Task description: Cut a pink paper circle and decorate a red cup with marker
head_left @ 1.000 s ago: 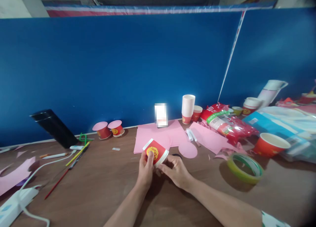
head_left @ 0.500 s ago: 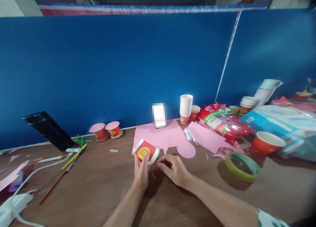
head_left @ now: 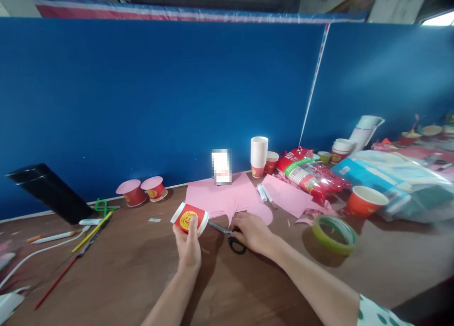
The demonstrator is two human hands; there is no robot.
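My left hand [head_left: 187, 248] is closed round a short red paper cup [head_left: 189, 218] with a yellow emblem. The cup lies tipped on its side in the grip, its white rim facing right. To its right, my right hand [head_left: 253, 234] is closed on a pair of scissors [head_left: 227, 231] with black handles. The blades point left towards the cup, and one handle loop sticks out below the fingers. Some of the scissors is hidden under the hand. Just behind that hand lie a pink paper circle [head_left: 260, 213] and larger pink sheets [head_left: 202, 193].
Two red cups with pink discs [head_left: 133, 193] stand by the blue partition [head_left: 159, 90]. At left are a black flask [head_left: 49, 193], pens and a cable. A cup stack [head_left: 259, 156], a red bag of paper cups [head_left: 308, 172], a tape roll [head_left: 333, 236] and an orange cup [head_left: 365, 202] are at right.
My right hand has moved from a pinch beside the cup's rim onto the scissors, which now show. My left hand still holds the cup. The view has shifted a little to the right.
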